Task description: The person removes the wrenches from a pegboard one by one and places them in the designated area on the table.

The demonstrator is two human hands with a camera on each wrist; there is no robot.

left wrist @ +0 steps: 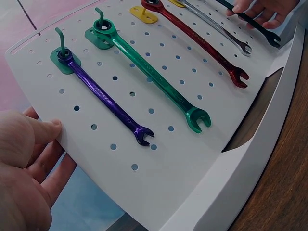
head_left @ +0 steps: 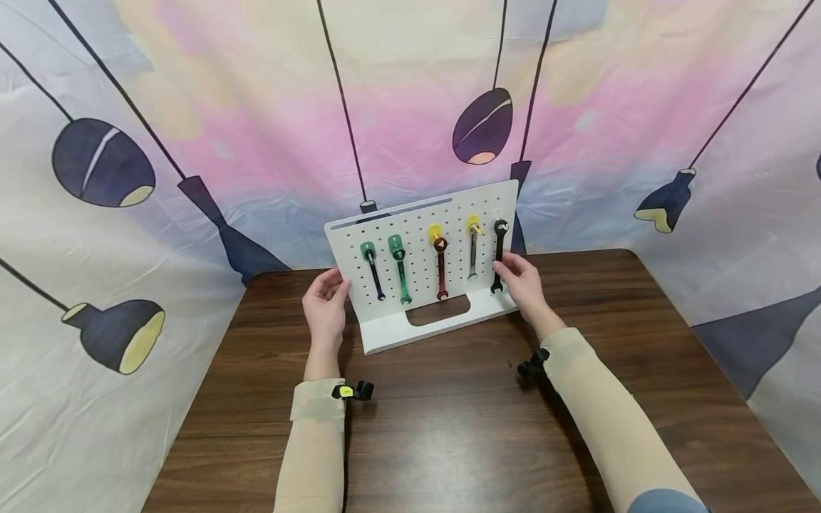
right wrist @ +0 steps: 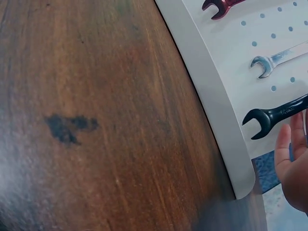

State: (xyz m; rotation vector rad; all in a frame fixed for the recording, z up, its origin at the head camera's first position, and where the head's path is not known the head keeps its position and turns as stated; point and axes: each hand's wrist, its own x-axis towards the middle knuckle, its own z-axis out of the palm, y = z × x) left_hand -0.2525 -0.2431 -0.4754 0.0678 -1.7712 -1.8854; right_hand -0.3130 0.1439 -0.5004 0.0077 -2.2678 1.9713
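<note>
A white pegboard stand (head_left: 385,332) is upright and slightly angled on the table. My left hand (head_left: 326,306) holds its left edge, thumb at the front, other fingers partly hidden behind it. At the far right, my right hand (head_left: 524,288) pinches the black wrench (head_left: 499,249); its thumb overlaps the shank and its fingers lie beside and beneath it. The wrench's ring end is up by a pale hook. Purple (left wrist: 103,98), green (left wrist: 149,74) and red (left wrist: 202,41) wrenches hang from hooks, as does a silver wrench (head_left: 473,253).
The brown wooden table (head_left: 436,427) extends around the stand. Close behind it hangs a printed cloth (head_left: 269,107) with lamp shapes. A slot (head_left: 439,311) opens through the stand's lower part. Black wrist cameras (head_left: 534,365) are strapped to both sleeves.
</note>
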